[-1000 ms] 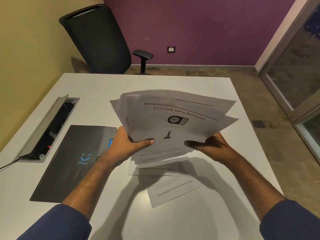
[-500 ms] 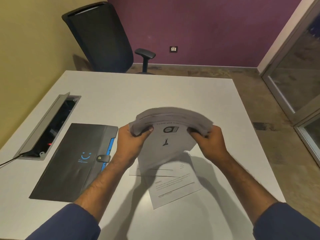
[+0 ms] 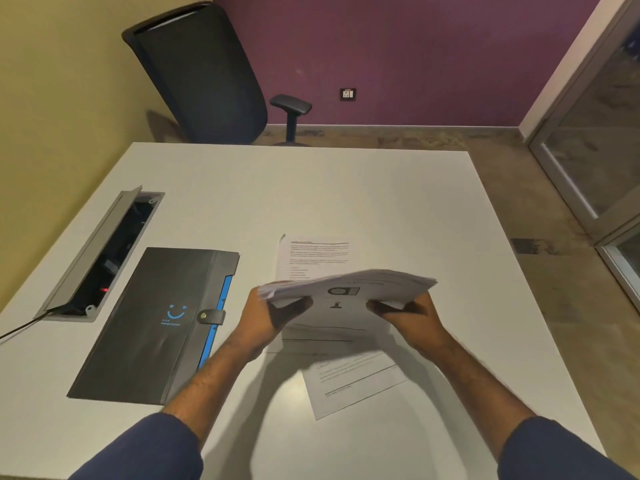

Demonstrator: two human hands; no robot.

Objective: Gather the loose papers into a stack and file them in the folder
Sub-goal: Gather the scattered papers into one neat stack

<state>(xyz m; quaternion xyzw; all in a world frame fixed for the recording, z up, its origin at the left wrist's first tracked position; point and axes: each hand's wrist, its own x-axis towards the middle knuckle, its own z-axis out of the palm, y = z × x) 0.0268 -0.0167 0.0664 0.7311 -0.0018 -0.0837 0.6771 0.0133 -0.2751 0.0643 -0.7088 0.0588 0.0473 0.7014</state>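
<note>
Both hands hold a stack of printed papers (image 3: 346, 292) just above the white table (image 3: 346, 188). My left hand (image 3: 273, 317) grips its left edge and my right hand (image 3: 412, 320) grips its right edge. One loose sheet (image 3: 313, 254) lies flat on the table beyond the stack. Other loose sheets (image 3: 349, 382) lie under and in front of the stack, partly hidden by it. The dark grey folder (image 3: 159, 323) with a blue smile mark lies closed to the left, its snap tab fastened.
An open cable tray (image 3: 100, 258) is set into the table at the left, with a cable running off the edge. A black office chair (image 3: 207, 74) stands beyond the far edge. A glass door (image 3: 599, 133) is at the right.
The fanned sheets have been squared into a compact stack and lowered toward the table. A loose sheet beyond the stack has come into sight.
</note>
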